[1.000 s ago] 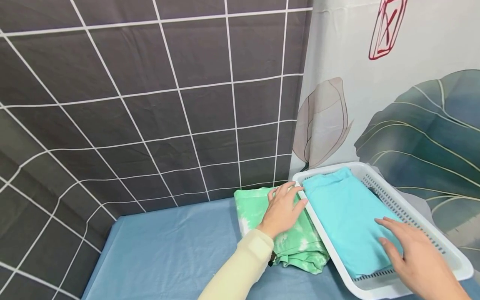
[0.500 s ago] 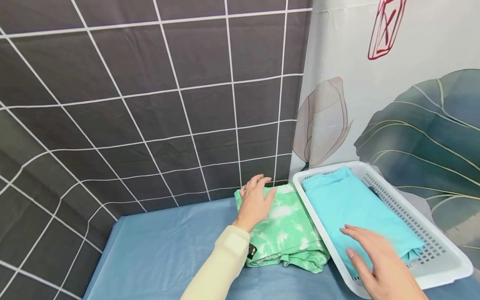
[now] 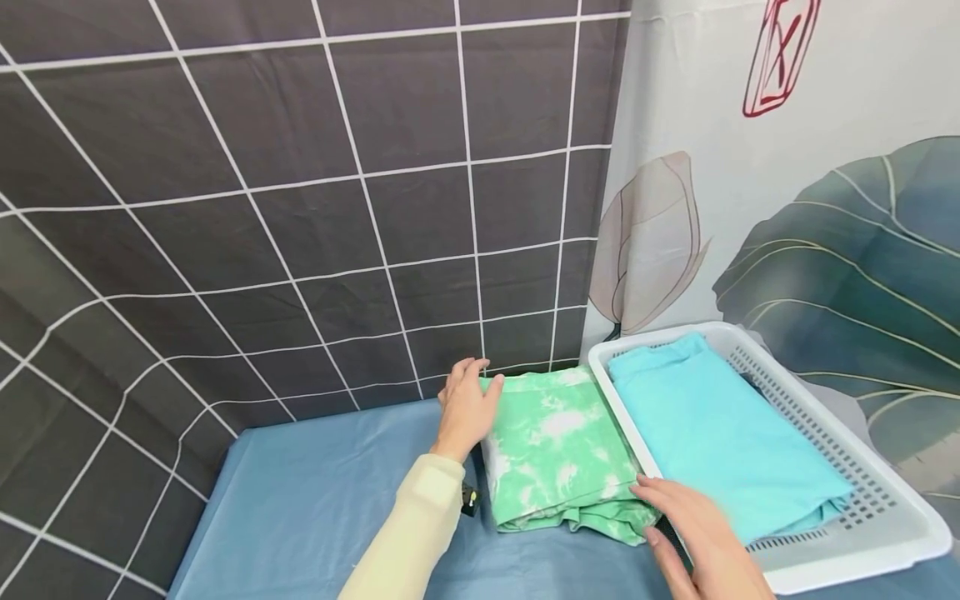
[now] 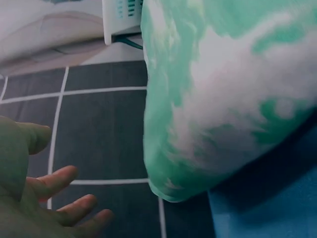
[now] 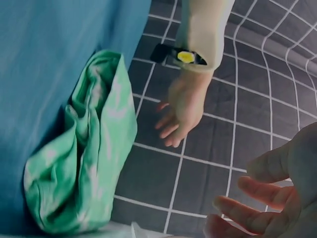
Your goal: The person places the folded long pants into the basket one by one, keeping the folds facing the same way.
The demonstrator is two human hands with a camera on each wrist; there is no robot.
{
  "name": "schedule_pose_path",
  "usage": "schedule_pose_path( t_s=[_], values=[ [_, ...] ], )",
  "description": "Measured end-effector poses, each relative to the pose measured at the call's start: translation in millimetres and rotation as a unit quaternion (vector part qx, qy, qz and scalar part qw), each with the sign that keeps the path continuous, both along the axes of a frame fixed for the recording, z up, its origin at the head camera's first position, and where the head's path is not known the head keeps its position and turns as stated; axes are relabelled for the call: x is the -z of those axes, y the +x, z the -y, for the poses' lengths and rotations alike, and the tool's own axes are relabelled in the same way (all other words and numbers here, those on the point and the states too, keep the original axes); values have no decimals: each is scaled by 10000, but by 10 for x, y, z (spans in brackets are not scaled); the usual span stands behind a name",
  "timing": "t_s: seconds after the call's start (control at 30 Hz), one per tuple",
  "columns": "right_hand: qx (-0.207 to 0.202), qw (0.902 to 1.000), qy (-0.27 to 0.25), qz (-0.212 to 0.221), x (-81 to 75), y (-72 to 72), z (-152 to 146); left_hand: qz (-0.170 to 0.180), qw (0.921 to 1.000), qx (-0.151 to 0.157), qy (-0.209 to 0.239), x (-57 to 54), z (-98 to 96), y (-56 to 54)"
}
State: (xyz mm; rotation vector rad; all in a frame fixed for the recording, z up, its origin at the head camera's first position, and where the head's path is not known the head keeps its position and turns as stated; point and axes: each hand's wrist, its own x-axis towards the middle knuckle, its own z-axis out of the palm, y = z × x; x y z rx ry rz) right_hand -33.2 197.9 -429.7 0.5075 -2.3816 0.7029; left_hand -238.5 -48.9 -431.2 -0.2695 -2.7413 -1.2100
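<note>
A folded green-and-white tie-dye cloth (image 3: 558, 442) lies on the blue-covered surface, its loose folds facing the near side. My left hand (image 3: 467, 408) is at the cloth's far left corner, fingers spread and relaxed; in the left wrist view the left hand's fingers (image 4: 54, 183) hold nothing beside the cloth (image 4: 223, 99). My right hand (image 3: 693, 529) is by the cloth's near right corner, overlapping the basket's near edge, with its fingers extended. In the right wrist view the right hand's fingers (image 5: 247, 208) are loosely bent around nothing, and the cloth's layered folds (image 5: 81, 148) show.
A white plastic basket (image 3: 892, 533) stands right of the cloth, holding a folded turquoise cloth (image 3: 727, 442). Behind is a dark grid-patterned wall covering (image 3: 405, 200), meeting a white, leaf-printed hanging (image 3: 675, 100). The blue surface (image 3: 330, 492) extends left.
My left hand has moved left from the basket's rim across the green cloth to its left corner. My right hand has moved left from over the turquoise cloth toward the green one.
</note>
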Motion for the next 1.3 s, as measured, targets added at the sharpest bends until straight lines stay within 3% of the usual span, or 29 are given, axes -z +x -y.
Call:
schedule_pose_path(
  t_s=[0.17,0.23,0.33,0.5,0.67,0.77,0.9,1.03,1.3],
  values=[
    [21,9999,-52,84,94,23,169,282,9989,-365,116,82,91,-41],
    [165,9992,-52,349,136,37,234,440,9977,-470,216,116,120,-56],
    [485,9921,-213,1135,195,50,320,711,9954,-572,303,171,153,-76],
    [699,9604,-794,2576,289,-12,386,1053,9914,-718,311,260,193,-106],
    [664,9261,-1267,3490,388,-131,394,1336,9873,-769,392,344,206,-125],
    [863,9027,-1428,3966,446,-207,415,1447,9848,-743,606,393,194,-131],
    [1342,8818,-1519,4258,519,-287,439,1470,9826,-685,906,444,160,-121],
    [1622,8727,-1658,4296,599,-329,456,1554,9793,-652,1120,497,126,-93],
    [1879,8688,-1928,4156,691,-382,492,1734,9716,-643,1475,567,83,-91]
  ],
)
